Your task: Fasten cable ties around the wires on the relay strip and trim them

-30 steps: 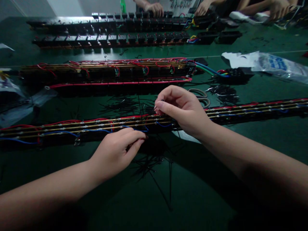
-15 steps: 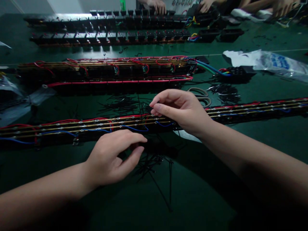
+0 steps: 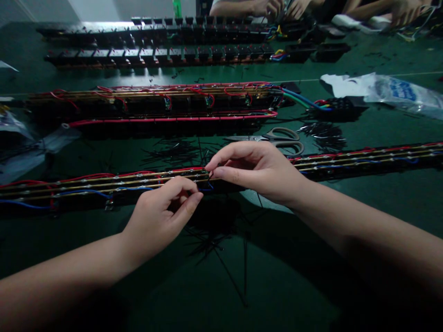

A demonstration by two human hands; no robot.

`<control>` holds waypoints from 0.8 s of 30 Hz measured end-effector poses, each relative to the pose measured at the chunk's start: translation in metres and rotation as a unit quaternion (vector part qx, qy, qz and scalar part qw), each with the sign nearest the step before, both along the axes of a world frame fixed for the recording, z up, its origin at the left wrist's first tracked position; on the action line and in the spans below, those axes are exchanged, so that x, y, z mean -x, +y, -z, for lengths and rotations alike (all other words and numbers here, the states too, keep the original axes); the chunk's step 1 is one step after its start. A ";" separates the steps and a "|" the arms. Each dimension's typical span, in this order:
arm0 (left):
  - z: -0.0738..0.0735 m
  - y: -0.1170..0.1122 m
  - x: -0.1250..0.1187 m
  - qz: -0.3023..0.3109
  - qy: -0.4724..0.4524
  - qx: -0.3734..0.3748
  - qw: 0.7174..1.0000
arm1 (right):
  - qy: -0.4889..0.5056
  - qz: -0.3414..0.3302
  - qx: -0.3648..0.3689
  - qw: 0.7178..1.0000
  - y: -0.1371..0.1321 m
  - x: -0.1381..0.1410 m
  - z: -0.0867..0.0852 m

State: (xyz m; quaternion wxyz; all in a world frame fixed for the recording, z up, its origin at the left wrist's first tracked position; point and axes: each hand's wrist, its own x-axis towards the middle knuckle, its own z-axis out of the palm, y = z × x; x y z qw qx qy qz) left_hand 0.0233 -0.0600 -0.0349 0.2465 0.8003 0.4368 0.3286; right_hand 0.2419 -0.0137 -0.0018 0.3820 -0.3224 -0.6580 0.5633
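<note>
A long black strip assembly [image 3: 83, 186] with brass rods and red and blue wires runs across the table in front of me. Over its near edge, my right hand [image 3: 252, 170] pinches a thin black cable tie [image 3: 210, 175] between thumb and forefinger, close to the rods. My left hand [image 3: 169, 207] is just left of it and slightly lower, thumb and forefinger closed together; whatever is between them is too small to make out. Loose black cable ties [image 3: 207, 244] lie on the table below the hands. Scissors [image 3: 282, 134] lie just beyond my right hand.
Farther back lie another wired strip [image 3: 155, 94] and black segmented strips [image 3: 159, 54]. Piles of black cable ties [image 3: 173, 150] lie behind the near strip. A plastic bag [image 3: 398, 92] is at right, another [image 3: 27, 152] at left. Another person's hands [image 3: 277, 8] work at the far edge.
My right hand has moved left and slightly down, uncovering the scissors' blades. My left hand has risen a little, its fingertips closing. Across the table, another person's hand has shifted right.
</note>
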 end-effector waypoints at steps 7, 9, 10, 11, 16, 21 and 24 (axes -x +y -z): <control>0.000 -0.001 0.001 0.012 0.002 -0.005 1.000 | 0.014 0.022 0.021 0.999 -0.002 0.002 -0.006; 0.002 0.000 0.001 0.013 -0.008 -0.003 1.000 | 0.020 0.045 0.014 0.999 0.001 0.000 -0.007; 0.003 0.000 0.002 0.010 -0.015 -0.007 1.000 | 0.023 0.057 0.009 0.998 0.003 -0.002 -0.006; 0.004 0.000 0.002 0.007 -0.023 -0.016 1.000 | 0.026 0.071 0.004 0.997 0.005 -0.003 -0.005; 0.000 0.006 0.008 0.006 -0.023 -0.178 0.984 | 0.013 0.137 -0.036 0.990 0.015 -0.006 0.007; -0.009 0.014 0.011 0.039 0.109 -0.283 0.952 | -0.022 0.165 -0.068 0.984 0.015 -0.005 0.011; -0.006 0.016 0.010 0.037 0.140 -0.239 0.960 | -0.046 0.173 -0.083 0.980 0.013 -0.005 0.012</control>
